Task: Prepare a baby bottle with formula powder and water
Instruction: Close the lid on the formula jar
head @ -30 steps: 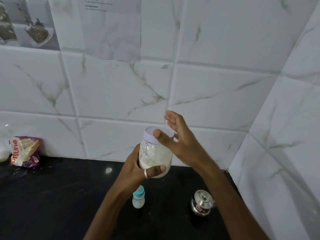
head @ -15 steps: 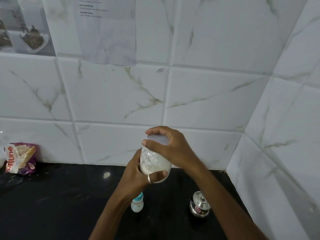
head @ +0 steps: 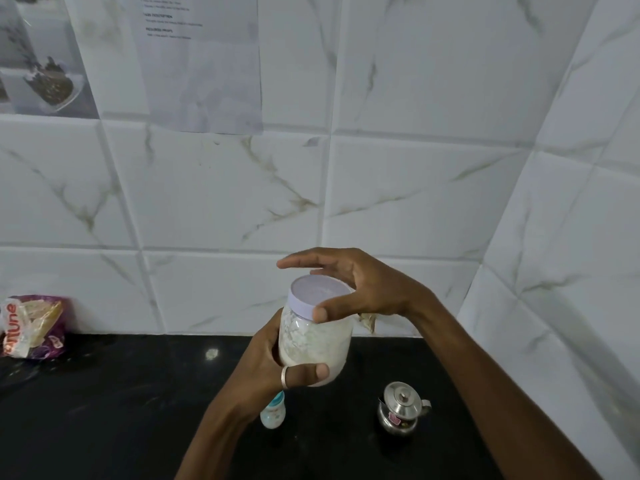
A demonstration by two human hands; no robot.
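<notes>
I hold a clear jar of white powder (head: 313,337) in the air above the black counter (head: 121,410), my left hand (head: 266,358) gripping its lower half. The jar carries a pale lilac lid (head: 318,294). My right hand (head: 367,285) is spread over the lid with straight fingers reaching past its far rim and the thumb touching the lid's near side. A small baby bottle (head: 273,415) with a teal top stands on the counter below my left wrist, partly hidden by it.
A small lidded steel pot (head: 401,412) stands on the counter to the right of the bottle. A purple and white food packet (head: 31,327) leans against the tiled wall at far left. A printed sheet (head: 201,64) hangs on the wall. The side wall closes in at the right.
My right hand wrapped round the lid half a second ago; now its fingers have straightened and lifted, with only the thumb on the lid. My left hand keeps holding the jar.
</notes>
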